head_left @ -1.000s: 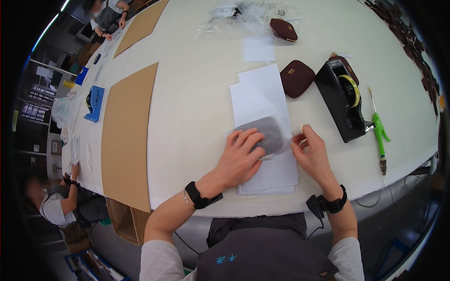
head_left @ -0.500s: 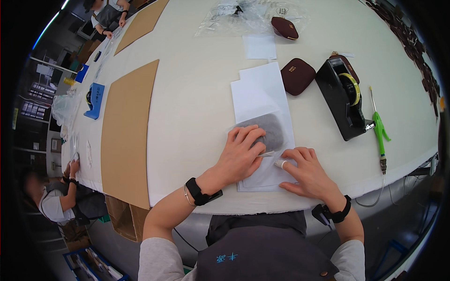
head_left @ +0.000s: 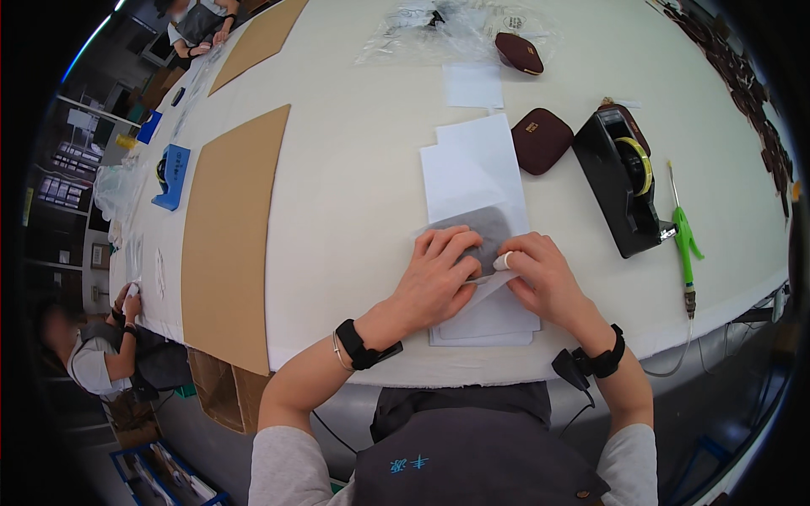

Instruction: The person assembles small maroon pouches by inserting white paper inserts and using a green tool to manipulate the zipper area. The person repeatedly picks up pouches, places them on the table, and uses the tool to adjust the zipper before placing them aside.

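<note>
A grey rounded flat piece (head_left: 489, 224) lies on a stack of white paper sheets (head_left: 472, 164) near the table's front edge. My left hand (head_left: 437, 271) bends its fingers over the piece and presses it down; the thumb sits by a fold of thin white paper. Just to the right, my right hand (head_left: 544, 277), with a white cover on one finger, pinches the thin paper's edge and lifts it against the grey piece. What lies beneath my left fingers is hidden.
Maroon zip cases (head_left: 542, 141) lie beyond the paper, near clear plastic bags (head_left: 413, 34). A black tape dispenser (head_left: 620, 190) and a green air blow gun (head_left: 685, 240) are on the right. Brown cardboard (head_left: 232, 244) and a blue tape dispenser (head_left: 173, 177) lie left; two people work there.
My right hand has moved up and left toward my left hand, lifting the thin paper's edge between its fingers. The left hand keeps its place on the grey piece.
</note>
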Demonstrator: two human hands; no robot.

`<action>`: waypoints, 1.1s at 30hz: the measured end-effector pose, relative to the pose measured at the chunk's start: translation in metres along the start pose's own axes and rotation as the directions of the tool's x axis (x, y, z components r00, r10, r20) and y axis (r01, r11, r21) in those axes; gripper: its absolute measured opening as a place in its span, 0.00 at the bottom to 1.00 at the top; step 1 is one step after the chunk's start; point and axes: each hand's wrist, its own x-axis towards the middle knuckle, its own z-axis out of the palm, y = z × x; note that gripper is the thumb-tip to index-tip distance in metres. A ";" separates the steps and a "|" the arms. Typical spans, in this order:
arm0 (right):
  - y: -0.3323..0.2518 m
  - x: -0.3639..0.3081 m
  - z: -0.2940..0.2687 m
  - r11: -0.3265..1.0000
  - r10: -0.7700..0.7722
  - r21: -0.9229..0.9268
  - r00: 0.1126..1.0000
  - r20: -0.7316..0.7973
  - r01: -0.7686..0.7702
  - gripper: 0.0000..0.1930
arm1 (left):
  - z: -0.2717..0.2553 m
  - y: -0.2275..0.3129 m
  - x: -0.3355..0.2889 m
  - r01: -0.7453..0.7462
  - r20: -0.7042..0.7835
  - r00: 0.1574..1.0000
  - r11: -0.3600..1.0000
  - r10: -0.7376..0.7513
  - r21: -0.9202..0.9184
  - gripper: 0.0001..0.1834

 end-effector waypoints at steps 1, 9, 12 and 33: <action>0.000 0.004 0.002 0.998 0.057 0.039 0.998 -0.019 -0.056 0.10 | -0.002 -0.003 0.000 -0.006 -0.001 1.000 1.000 0.006 -0.028 0.11; 0.001 0.017 0.008 0.955 0.275 0.129 0.960 -0.051 -0.267 0.05 | -0.035 -0.010 -0.008 0.202 0.034 0.977 0.859 -0.210 -0.471 0.09; 0.005 0.017 0.006 0.947 0.294 0.144 0.955 -0.032 -0.287 0.06 | -0.035 -0.003 -0.012 0.178 -0.026 0.982 0.957 -0.188 -0.229 0.08; 0.015 0.000 -0.027 0.917 0.347 0.259 0.927 -0.143 -0.304 0.09 | -0.023 -0.010 -0.016 0.325 -0.081 0.935 0.925 -0.345 -0.198 0.08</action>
